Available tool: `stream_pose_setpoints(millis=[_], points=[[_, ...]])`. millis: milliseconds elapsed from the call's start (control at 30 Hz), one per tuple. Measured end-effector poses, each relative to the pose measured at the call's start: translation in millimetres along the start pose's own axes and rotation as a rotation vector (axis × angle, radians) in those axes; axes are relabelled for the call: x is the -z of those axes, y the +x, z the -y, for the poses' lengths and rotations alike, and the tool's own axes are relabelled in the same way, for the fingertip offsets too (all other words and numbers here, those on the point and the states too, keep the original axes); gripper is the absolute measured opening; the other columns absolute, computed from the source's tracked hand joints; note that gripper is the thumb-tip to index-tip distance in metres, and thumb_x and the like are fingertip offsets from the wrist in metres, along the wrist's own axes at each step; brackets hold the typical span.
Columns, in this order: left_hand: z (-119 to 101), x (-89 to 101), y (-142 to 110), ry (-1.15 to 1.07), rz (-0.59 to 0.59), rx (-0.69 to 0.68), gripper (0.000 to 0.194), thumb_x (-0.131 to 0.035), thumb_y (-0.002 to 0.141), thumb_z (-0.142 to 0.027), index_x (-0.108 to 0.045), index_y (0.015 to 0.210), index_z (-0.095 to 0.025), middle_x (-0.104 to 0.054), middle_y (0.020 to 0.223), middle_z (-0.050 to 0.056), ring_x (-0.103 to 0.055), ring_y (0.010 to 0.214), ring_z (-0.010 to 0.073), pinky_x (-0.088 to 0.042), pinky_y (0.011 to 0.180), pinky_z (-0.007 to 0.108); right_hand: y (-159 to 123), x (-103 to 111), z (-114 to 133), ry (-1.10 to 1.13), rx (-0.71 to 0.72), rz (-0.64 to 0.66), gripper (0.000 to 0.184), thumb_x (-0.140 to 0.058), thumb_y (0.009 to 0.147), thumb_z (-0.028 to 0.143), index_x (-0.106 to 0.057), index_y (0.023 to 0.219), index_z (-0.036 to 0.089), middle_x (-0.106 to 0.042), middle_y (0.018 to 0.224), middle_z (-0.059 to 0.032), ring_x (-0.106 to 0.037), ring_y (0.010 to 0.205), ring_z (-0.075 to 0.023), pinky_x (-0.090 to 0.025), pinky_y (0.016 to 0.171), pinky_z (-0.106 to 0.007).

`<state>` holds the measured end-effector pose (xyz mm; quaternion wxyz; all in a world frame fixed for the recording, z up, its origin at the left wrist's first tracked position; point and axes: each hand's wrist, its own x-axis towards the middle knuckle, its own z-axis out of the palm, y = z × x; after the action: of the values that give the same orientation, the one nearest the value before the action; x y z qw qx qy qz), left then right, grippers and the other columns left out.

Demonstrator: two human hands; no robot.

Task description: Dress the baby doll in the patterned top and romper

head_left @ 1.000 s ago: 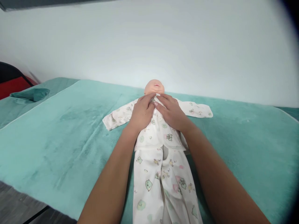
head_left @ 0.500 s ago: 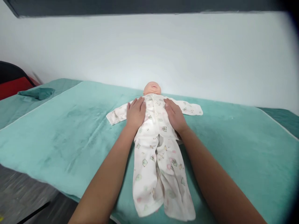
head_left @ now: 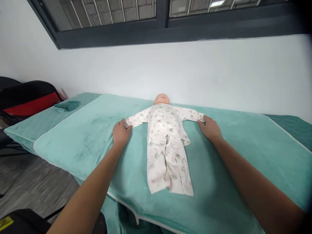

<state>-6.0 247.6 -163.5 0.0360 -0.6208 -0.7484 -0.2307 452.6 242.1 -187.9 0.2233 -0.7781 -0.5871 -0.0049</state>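
A baby doll lies on its back, its head toward the wall and its arms stretched out sideways. It wears a white printed long-sleeved top and matching trousers. My left hand is closed at the end of the sleeve on the left, thumb and fingers pinching the cuff. At the other sleeve end, my right hand pinches that cuff between thumb and fingers. Whether the doll's hands are inside the cuffs is hidden. The trouser legs lie flat, slightly apart.
A green plush cover with pale piping spreads over the bed under the doll. Behind it rise a white wall and a dark window frame. A black and red chair stands at the left, above grey flooring.
Both hands have moved outward from the sides of the doll's chest to the sleeve ends and closed there. The view has tilted up, showing more of the window.
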Motion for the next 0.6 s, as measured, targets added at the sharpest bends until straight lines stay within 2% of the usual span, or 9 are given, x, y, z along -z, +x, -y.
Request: stream_pose_setpoints(millis=[67,167,333,467,600], points=[[-2.0,0.2,-3.2,0.017,-0.047,0.013,0.061,-0.053,0.092,-0.044,-0.050,0.146,-0.014,-0.061,0.136,0.019,-0.053,0.127,0.0380,-0.044,0.105,0.050,3.9,0.3,-2.2,0.016,-0.095,-0.052,0.063,-0.044,0.096,0.054,-0.050,0.143,0.013,-0.055,0.143,-0.0222,-0.051,0.131,-0.0370,-0.043,0.104,-0.050],[-3.1,-1.1,-5.3,0.016,-0.034,-0.002,0.053,-0.051,0.093,-0.039,-0.054,0.142,-0.016,-0.065,0.130,0.017,-0.054,0.124,0.0374,-0.045,0.101,0.049,14.0,0.4,-2.8,0.062,-0.188,-0.046,0.059,-0.052,0.091,0.057,-0.061,0.130,0.014,-0.061,0.133,-0.0213,-0.055,0.124,-0.0371,-0.045,0.098,-0.047],[7.3,-6.2,6.7,-0.081,-0.054,-0.084,0.041,-0.048,0.092,-0.025,-0.063,0.130,-0.020,-0.066,0.120,0.012,-0.059,0.116,0.0301,-0.047,0.099,0.042,29.6,0.5,-11.2,0.195,-0.246,0.025,0.048,-0.058,0.086,0.056,-0.064,0.116,0.020,-0.069,0.115,-0.0122,-0.064,0.101,-0.0286,-0.047,0.083,-0.038],[17.6,-9.9,23.8,-0.088,-0.158,-0.102,0.041,-0.044,0.091,-0.018,-0.066,0.126,-0.018,-0.063,0.117,0.013,-0.056,0.117,0.0281,-0.046,0.103,0.039,31.7,-1.5,-17.8,0.209,-0.232,-0.016,0.037,-0.057,0.086,0.050,-0.065,0.107,0.021,-0.070,0.103,-0.0107,-0.063,0.090,-0.0264,-0.046,0.076,-0.037],[19.1,-12.5,31.5,-0.053,-0.239,-0.096,0.044,-0.039,0.094,-0.017,-0.064,0.130,-0.017,-0.060,0.117,0.015,-0.054,0.117,0.0280,-0.045,0.104,0.039,33.5,-6.2,-20.1,0.268,-0.271,-0.100,0.034,-0.059,0.084,0.048,-0.064,0.103,0.020,-0.069,0.099,-0.0107,-0.062,0.086,-0.0266,-0.046,0.076,-0.038]])
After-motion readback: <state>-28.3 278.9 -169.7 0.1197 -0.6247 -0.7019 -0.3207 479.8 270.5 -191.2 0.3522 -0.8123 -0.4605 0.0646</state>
